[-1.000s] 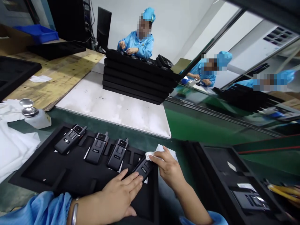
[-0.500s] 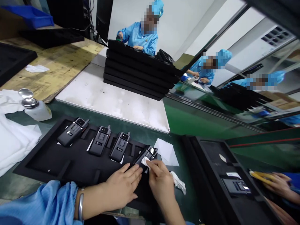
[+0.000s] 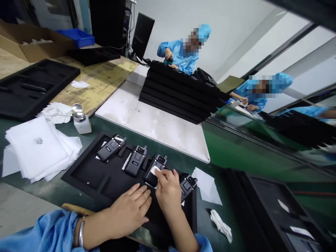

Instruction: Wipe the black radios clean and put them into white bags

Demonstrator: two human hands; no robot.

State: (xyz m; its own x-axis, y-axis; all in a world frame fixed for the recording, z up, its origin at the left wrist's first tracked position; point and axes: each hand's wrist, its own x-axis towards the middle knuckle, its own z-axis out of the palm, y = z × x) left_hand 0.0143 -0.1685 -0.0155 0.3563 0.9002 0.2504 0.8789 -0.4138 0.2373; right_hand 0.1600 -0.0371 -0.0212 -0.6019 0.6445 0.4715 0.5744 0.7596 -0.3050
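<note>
Several black handheld devices with short antennas lie face down in a black foam tray (image 3: pixel 78 175). My right hand (image 3: pixel 169 189) pinches a small white cloth (image 3: pixel 155 170) against the back of the third device (image 3: pixel 157 164) from the left. Flat on the tray's near part rests my left hand (image 3: pixel 131 210), fingers spread, holding nothing. The rightmost device (image 3: pixel 188 185) sits just beyond my right hand, partly covered by it. Two more devices, one in the middle (image 3: pixel 135 161) and one at the left (image 3: pixel 111 147), lie untouched.
White sheets (image 3: pixel 39 147) and a pump bottle (image 3: pixel 82 124) are at the left. A crumpled cloth (image 3: pixel 221 225) lies right of the tray. Stacked black trays (image 3: pixel 178 92) stand on a white board (image 3: pixel 152 119). A person in blue (image 3: pixel 181 52) works behind them.
My right hand with the cloth has moved left, from the rightmost device to the third one. My left hand still lies on the tray. The view has turned left, and the bottle and sheets show more fully.
</note>
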